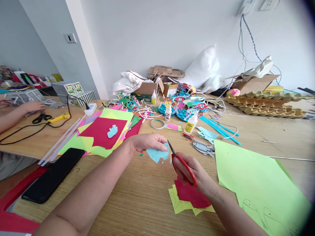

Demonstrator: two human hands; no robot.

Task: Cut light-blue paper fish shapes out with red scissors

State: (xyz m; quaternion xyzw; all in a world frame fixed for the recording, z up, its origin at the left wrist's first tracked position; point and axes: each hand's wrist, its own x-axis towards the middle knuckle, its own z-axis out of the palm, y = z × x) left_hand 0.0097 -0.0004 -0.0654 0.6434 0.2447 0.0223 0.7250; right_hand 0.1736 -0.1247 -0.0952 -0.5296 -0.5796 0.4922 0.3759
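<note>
My left hand (151,142) pinches a piece of light blue paper (157,155) with drawn lines and a ragged lower edge. In my right hand (193,167) is a pair of scissors (183,166) with red handles, its blades pointing up beside the blue paper. A narrow pale scrap (170,158) hangs near the blades. Below my right hand lie small red sheets (190,195) on yellow sheets (179,202) with pencil lines. A cut-out blue fish (112,131) rests on a red sheet (104,129) at the left.
A black phone (54,175) lies at left, a large green sheet (256,183) at right. Behind stand glue bottles (191,122), a tape roll (157,124), colourful crafts (182,105) and egg trays (265,105). Another person's hand (33,106) is at far left, near a yellow glue gun (59,117).
</note>
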